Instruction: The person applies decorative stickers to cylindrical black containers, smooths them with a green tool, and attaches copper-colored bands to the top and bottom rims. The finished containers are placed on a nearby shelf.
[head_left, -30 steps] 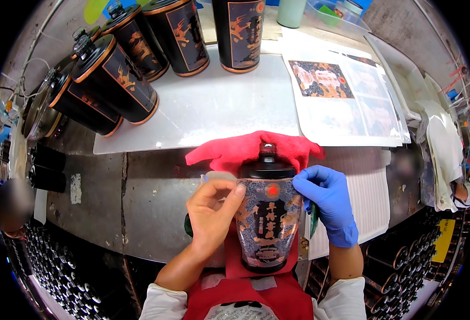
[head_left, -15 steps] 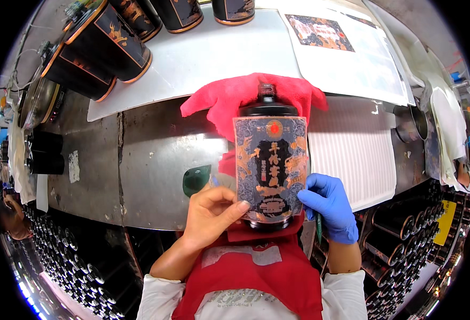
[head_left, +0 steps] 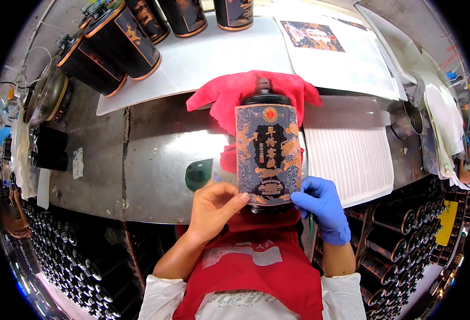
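Observation:
A black bottle [head_left: 265, 99] lies on a red cloth [head_left: 221, 88], its neck pointing away from me. Over its front lies a dark patterned decal sheet [head_left: 269, 146] with copper-coloured figures and a red and gold seal near the top. My bare left hand [head_left: 213, 208] pinches the decal's lower left corner between thumb and fingers. At the lower right corner, my blue-gloved right hand [head_left: 323, 208] grips the edge in the same way. A thin green tool [head_left: 312, 224] sticks out below the gloved fingers. Whether the decal touches the bottle all over, I cannot tell.
A green teardrop-shaped scraper [head_left: 198, 175] rests on the metal table [head_left: 155, 181] left of the bottle. Several decorated black bottles [head_left: 123, 40] stand at the back left. White ribbed foam [head_left: 347, 149] and paper sheets [head_left: 341, 64] lie right. Racked bottles [head_left: 67, 250] fill the space below.
The decal now sits slightly higher in view and looks flatter against the bottle. My gloved hand has shifted to its lower right corner. The whole view has shifted slightly.

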`<state>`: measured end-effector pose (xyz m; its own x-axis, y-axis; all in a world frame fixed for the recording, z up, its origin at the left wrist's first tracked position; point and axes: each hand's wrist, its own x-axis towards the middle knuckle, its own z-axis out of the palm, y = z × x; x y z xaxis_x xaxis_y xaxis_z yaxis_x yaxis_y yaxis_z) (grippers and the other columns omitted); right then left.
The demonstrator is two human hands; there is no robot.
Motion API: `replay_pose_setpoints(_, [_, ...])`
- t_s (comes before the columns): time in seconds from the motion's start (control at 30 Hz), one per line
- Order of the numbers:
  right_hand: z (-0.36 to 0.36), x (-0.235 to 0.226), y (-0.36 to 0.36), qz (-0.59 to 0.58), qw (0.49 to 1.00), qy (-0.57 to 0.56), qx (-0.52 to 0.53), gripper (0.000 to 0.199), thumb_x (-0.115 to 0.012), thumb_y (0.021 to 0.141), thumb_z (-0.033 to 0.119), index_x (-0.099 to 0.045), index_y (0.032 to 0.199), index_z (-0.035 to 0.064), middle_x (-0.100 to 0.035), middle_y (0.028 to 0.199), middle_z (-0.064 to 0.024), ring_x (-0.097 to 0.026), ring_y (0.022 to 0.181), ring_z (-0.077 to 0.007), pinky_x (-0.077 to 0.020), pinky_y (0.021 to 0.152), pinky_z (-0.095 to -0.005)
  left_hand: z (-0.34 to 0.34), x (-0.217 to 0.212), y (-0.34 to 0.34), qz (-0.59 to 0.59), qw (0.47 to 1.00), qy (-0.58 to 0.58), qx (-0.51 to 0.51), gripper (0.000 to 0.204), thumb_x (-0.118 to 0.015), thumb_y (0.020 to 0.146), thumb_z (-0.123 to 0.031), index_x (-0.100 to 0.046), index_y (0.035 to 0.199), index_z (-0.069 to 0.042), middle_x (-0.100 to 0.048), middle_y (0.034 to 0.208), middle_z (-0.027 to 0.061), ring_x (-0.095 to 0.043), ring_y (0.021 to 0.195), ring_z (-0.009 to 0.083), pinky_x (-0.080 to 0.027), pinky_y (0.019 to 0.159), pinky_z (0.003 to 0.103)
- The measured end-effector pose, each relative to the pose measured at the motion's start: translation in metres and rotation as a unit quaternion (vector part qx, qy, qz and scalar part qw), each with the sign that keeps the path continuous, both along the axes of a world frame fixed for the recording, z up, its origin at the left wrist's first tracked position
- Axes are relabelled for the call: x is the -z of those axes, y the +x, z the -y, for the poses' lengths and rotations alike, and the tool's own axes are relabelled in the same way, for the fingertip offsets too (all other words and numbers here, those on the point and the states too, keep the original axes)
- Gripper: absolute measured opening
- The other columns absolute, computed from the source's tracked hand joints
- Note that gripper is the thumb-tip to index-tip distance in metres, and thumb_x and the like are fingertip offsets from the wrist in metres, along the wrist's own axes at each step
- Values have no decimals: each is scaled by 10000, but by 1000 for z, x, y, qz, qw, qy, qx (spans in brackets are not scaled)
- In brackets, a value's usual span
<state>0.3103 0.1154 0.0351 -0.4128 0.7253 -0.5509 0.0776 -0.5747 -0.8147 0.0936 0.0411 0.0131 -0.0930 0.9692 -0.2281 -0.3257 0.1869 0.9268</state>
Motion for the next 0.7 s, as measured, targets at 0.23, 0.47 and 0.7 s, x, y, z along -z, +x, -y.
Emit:
replay_pose_setpoints(0.23, [0,4,2,-2,1000,-5,-5,133,-704,767,114,-601,784,32,-587,666,-6,-535,554,-51,-430,469,-181,1,0,0,-4,1000,-5,8,87,-651,830,-51,-600,785,2,-592,750,-12,-515,699,46,-418,617,194])
replay_pose_setpoints(0.47, [1,9,4,-16,1000,3,-3,144,-693,773,103,-599,850,25,-596,720,-5,-540,580,-47,-439,500,-175,1,7,-6,42,999,5,34,77,-644,820,-20,-589,868,5,-598,864,15,-541,787,67,-440,708,211])
replay_pose_setpoints(0.7, [-36,-2,-15,-33,996,75,36,163,-629,776,107,-584,900,10,-574,711,-1,-472,503,-32,-367,455,-159,-38,-9,-4,92,994,12,-54,149,-638,811,-23,-574,945,-15,-591,932,36,-556,874,104,-452,787,257])
